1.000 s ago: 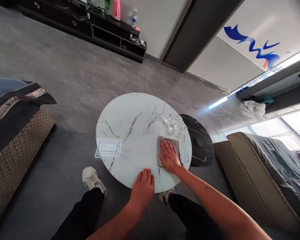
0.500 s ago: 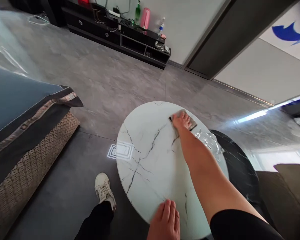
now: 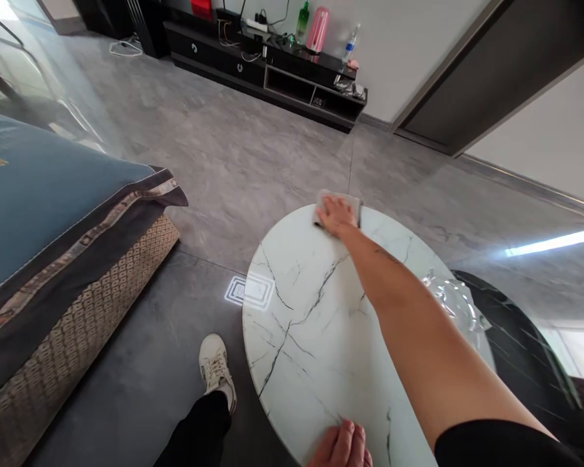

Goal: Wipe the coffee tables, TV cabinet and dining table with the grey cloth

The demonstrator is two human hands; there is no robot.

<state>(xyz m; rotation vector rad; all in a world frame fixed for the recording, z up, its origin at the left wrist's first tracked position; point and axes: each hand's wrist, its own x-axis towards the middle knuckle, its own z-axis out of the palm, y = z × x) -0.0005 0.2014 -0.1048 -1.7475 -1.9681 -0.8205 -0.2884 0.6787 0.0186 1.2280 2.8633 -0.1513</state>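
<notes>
My right hand (image 3: 337, 216) presses a grey-brown cloth (image 3: 346, 202) flat against the far edge of a round white marble-patterned table (image 3: 302, 324), and part of the cloth reaches the rim. My left hand (image 3: 343, 444) rests on the near edge of the tabletop with its fingers together, holding nothing. A clear glass dish (image 3: 455, 303) stands at the table's right side, partly hidden behind my right forearm.
A lower black marble-patterned table (image 3: 520, 337) sits beside the white one on the right. A blue-covered sofa (image 3: 58, 220) lies to the left. A black cabinet (image 3: 267, 81) with bottles stands at the back. My white sneaker (image 3: 215, 364) shows below.
My right hand and the cloth have slid from the table's near right area to its far edge. The view has swung, so the table and glass dish sit lower right.
</notes>
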